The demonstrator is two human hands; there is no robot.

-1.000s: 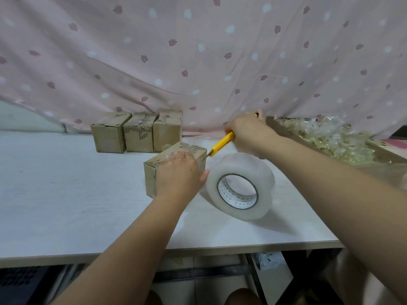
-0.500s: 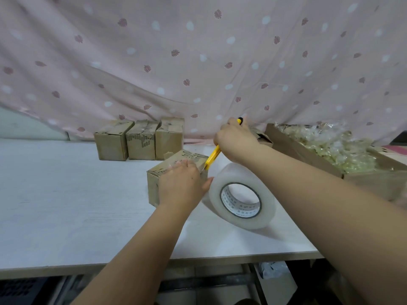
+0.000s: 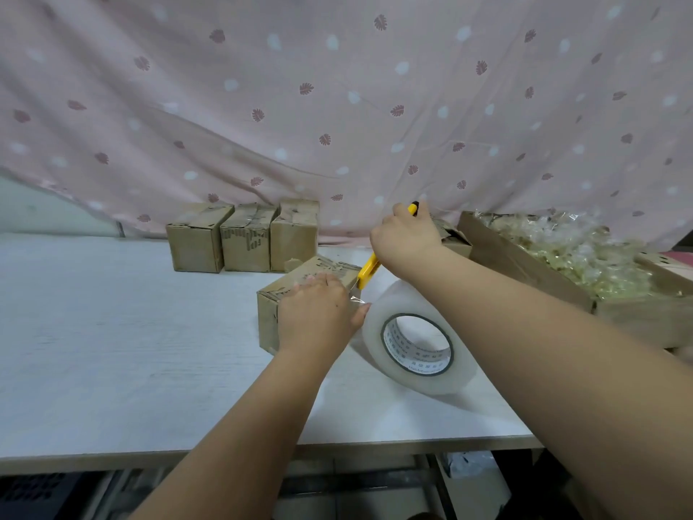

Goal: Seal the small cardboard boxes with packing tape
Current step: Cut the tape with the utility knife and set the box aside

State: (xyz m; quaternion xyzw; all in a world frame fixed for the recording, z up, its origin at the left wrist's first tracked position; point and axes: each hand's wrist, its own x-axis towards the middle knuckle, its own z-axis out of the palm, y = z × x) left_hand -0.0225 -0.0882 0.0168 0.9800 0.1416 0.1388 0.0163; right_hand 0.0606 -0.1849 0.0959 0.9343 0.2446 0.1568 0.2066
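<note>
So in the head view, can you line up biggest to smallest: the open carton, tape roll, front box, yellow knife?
1. Open carton.
2. Tape roll and front box together: they look alike, and the roll is nearer, so I can't rank them.
3. Yellow knife last, partly hidden.

Your left hand (image 3: pixel 315 317) presses on the small cardboard box (image 3: pixel 326 268); your right hand (image 3: pixel 403 238) grips a yellow utility knife (image 3: pixel 369 270), its tip between box and tape roll (image 3: pixel 393 305).

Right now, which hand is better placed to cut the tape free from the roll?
Right. The right hand grips the yellow utility knife, its tip at the stretched tape beside the tape roll; the left hand is pressing the small cardboard box.
</note>
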